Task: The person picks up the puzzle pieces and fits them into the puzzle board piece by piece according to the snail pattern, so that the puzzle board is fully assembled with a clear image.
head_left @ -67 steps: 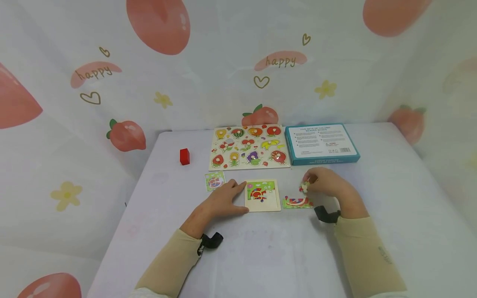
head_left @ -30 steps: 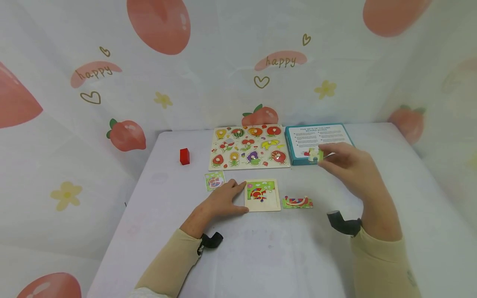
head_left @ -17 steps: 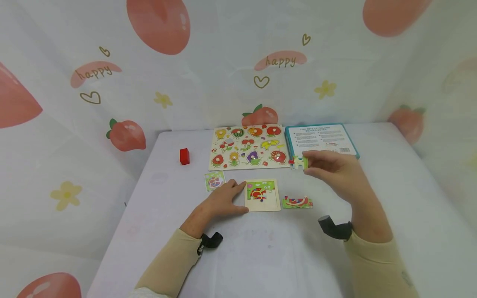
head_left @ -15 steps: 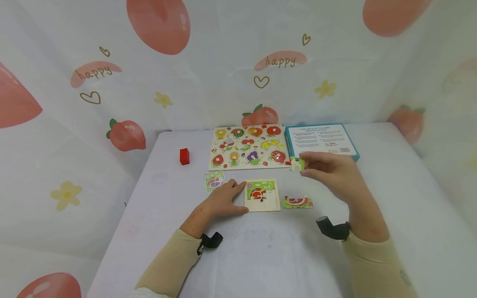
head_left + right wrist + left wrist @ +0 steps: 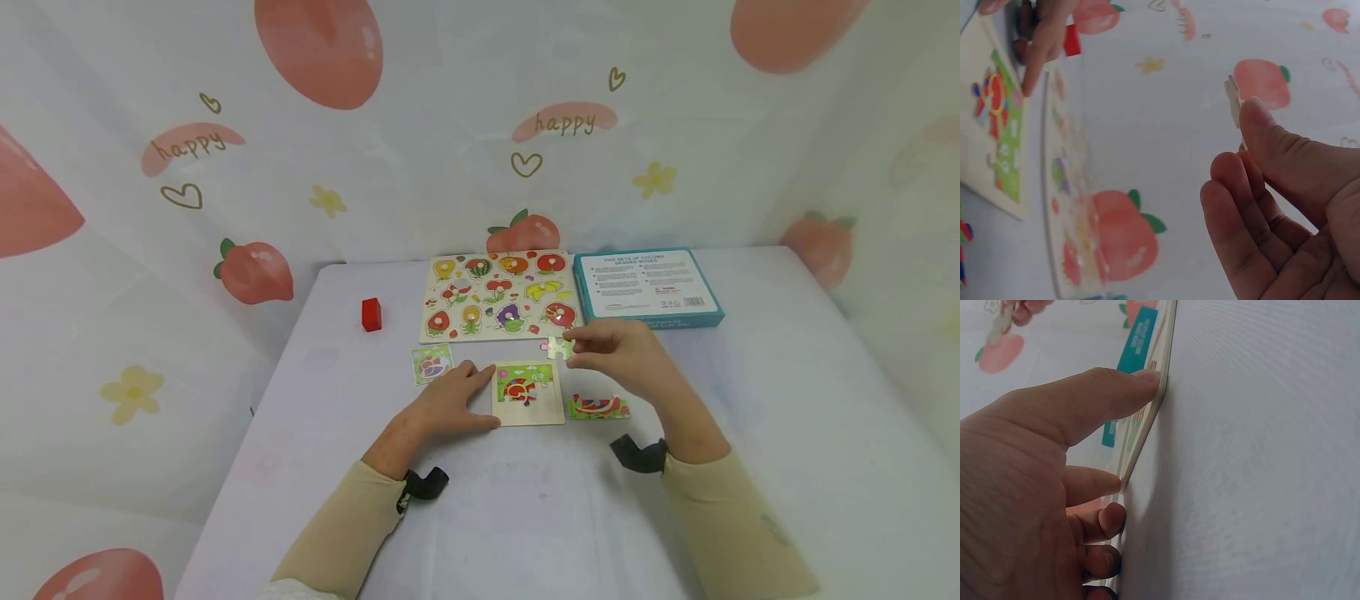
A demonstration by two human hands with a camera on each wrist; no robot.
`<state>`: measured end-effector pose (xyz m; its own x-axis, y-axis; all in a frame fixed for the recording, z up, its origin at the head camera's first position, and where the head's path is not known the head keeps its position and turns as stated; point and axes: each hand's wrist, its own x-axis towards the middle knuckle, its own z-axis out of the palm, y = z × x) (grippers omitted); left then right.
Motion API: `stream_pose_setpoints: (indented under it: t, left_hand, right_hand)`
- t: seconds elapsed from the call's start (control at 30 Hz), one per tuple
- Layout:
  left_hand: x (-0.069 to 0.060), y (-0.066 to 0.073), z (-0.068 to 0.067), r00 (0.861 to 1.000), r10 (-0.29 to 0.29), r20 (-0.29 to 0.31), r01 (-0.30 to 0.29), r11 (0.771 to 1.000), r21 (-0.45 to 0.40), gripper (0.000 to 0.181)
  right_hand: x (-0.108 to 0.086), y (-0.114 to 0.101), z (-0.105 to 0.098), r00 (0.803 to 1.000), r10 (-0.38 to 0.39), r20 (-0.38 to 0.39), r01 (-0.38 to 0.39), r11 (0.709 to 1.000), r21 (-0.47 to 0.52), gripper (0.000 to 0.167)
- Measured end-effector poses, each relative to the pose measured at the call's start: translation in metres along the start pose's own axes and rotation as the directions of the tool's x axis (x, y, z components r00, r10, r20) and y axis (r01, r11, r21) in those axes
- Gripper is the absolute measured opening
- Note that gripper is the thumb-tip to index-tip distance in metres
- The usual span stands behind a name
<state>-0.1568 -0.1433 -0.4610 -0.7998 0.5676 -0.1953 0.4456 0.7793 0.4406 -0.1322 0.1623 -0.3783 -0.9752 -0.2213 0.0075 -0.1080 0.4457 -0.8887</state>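
Observation:
My left hand (image 5: 444,404) rests at the left side of a small wooden tray puzzle (image 5: 551,410). Its thumb and index finger are spread and touch the edge; in the left wrist view the other fingers bend loosely. A partial picture with green, red and blue pieces fills the tray's upper part. Above the tray's upper right corner, my right hand (image 5: 626,354) pinches a jigsaw piece (image 5: 557,347) between thumb and fingers. The right wrist view shows that piece (image 5: 1234,103) edge-on. More loose jigsaw pieces (image 5: 598,407) lie just right of the tray.
A small picture card (image 5: 432,364) lies left of the tray. Behind stand a fruit peg puzzle (image 5: 487,329) and a teal-edged box (image 5: 652,287) side by side. A red block (image 5: 371,315) sits at the back left. A fruit-print curtain hangs behind the table.
My right hand picked up the jigsaw piece beside the loose pieces, raised it in front of the box, then brought it left and down toward the tray. The left hand stayed still.

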Motion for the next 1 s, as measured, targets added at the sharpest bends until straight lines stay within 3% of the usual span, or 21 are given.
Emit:
stream_pose_setpoints:
  t: [0.13,0.5,0.7,1.0]
  left_hand:
    - [0.0,0.001,-0.001,1.0,-0.005,0.004,0.005,1.0,0.0,0.09]
    - [0.0,0.001,-0.001,1.0,-0.009,0.012,0.009,1.0,0.009,0.091]
    - [0.0,0.0,0.0,1.0,-0.009,0.011,0.009,1.0,0.018,0.091]
    - [0.001,0.001,0.0,1.0,-0.015,0.007,0.015,1.0,0.02,0.089]
  right_hand:
    - [0.007,0.009,0.011,0.999,0.026,0.028,-0.023,0.995,-0.094,0.037]
    - [0.02,0.021,0.033,0.973,0.183,0.141,-0.153,0.967,-0.202,0.038]
    - [0.024,0.032,0.044,0.96,0.205,0.192,-0.152,0.954,-0.259,0.033]
    - [0.025,0.04,0.052,0.955,0.219,0.201,-0.146,0.934,-0.326,0.032]
